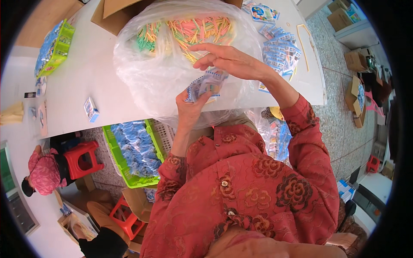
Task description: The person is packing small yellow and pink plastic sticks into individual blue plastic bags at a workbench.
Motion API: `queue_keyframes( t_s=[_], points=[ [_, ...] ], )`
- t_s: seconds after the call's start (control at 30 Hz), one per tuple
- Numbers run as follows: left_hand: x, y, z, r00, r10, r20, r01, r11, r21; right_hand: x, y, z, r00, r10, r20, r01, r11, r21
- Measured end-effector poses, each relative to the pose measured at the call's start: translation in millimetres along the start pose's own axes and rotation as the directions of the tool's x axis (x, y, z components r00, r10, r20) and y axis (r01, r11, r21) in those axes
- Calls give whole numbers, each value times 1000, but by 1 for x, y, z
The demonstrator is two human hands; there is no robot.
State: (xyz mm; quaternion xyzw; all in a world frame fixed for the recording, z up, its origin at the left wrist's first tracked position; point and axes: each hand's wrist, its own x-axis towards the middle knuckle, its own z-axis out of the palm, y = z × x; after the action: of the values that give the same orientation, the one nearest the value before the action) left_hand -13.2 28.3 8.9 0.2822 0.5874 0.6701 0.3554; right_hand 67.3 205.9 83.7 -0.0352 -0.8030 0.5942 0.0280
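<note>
My left hand [189,107] is closed around a small bunch of clear packets with blue-and-white striped edges [208,84], thumb on top. Just above them reaches my right hand [232,60], its fingers stretched out and apart, with nothing seen in them. Beyond it, thin pink, yellow and green sticks [202,29] lie heaped in a large clear plastic bag [133,79] spread over the white table. To the right, similar blue-and-white packets [282,51] lie fanned out in an overlapping pile.
A cardboard box [107,19] stands at the far edge. Below the table, a green crate [129,178] holds many blue packets. A small box [91,109] and another green basket [64,41] sit at left. Other people and red stools [84,159] are at lower left.
</note>
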Motion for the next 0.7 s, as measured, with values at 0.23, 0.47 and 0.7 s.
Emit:
queue_keyframes(
  t_s=[0.23, 0.47, 0.7],
  points=[
    [2, 5, 2, 1000, -7, -16, 5, 996, -87, -5, 2, 14, 995, 27, -91, -15, 992, 124],
    [5, 10, 7, 998, 23, -60, -36, 974, -223, -19, 17, 10, 987, 26, -160, 10, 975, 222],
    [2, 0, 10, 994, -20, -103, -18, 935, -355, -47, 25, 19, 946, 152, -285, -129, 987, 98]
  ],
)
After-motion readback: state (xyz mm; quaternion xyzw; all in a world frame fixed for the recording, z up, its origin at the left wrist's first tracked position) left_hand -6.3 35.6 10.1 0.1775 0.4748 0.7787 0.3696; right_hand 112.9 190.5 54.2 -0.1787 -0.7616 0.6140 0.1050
